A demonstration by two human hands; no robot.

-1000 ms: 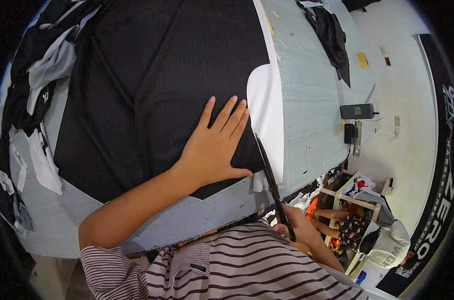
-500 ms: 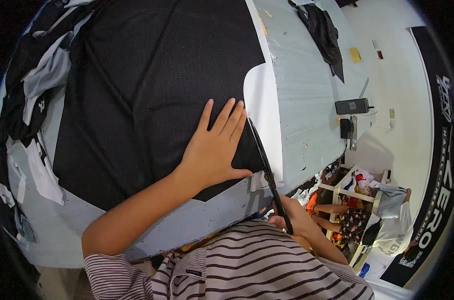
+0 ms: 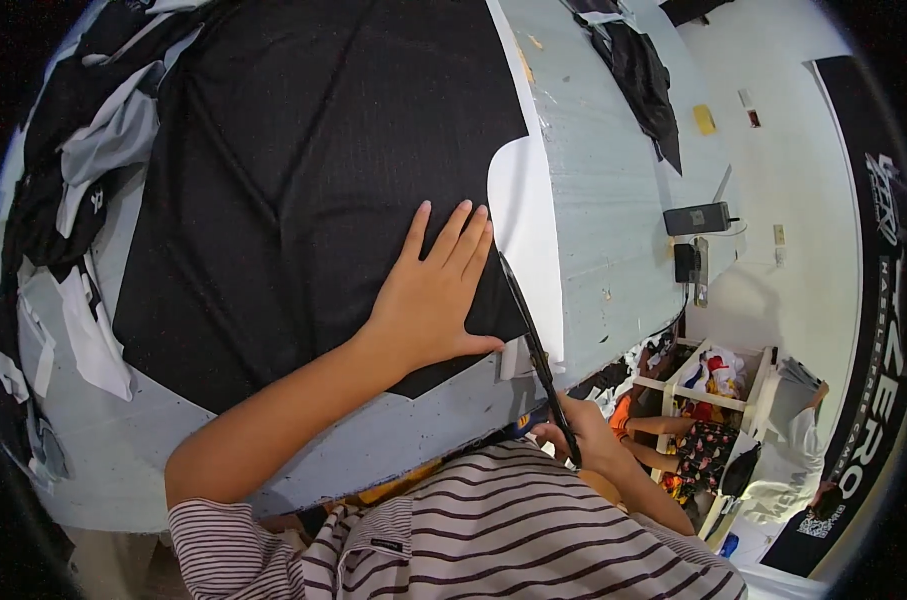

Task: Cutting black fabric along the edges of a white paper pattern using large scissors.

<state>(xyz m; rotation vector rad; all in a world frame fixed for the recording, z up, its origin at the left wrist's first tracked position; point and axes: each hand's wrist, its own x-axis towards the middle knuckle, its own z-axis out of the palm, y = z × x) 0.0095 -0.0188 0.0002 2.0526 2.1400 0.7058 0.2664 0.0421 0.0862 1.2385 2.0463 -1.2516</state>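
A large piece of black fabric (image 3: 323, 150) lies spread over the table, with a few soft folds running through it. My left hand (image 3: 428, 285) rests flat on its near right part, fingers spread and thumb pointing right. Along the fabric's curved right edge runs a white strip of material (image 3: 530, 220). My right hand (image 3: 583, 430) is closed around the handles of long black scissors (image 3: 535, 350) at the table's near edge. The blades reach away from me between the black fabric and the white strip, their tips just beside my left fingertips.
Black, grey and white fabric scraps (image 3: 108, 160) heap along the left side. Another black cloth piece (image 3: 633, 80) lies at the far right of the pale table (image 3: 603, 210). A dark box-shaped device (image 3: 697, 218) sits at the right edge. Beyond, a person (image 3: 713, 450) is near wooden-framed bins (image 3: 723, 385).
The view has shifted slightly. My left hand stays flat on the fabric, and the scissors in my right hand look more closed, their blades nearly in one line.
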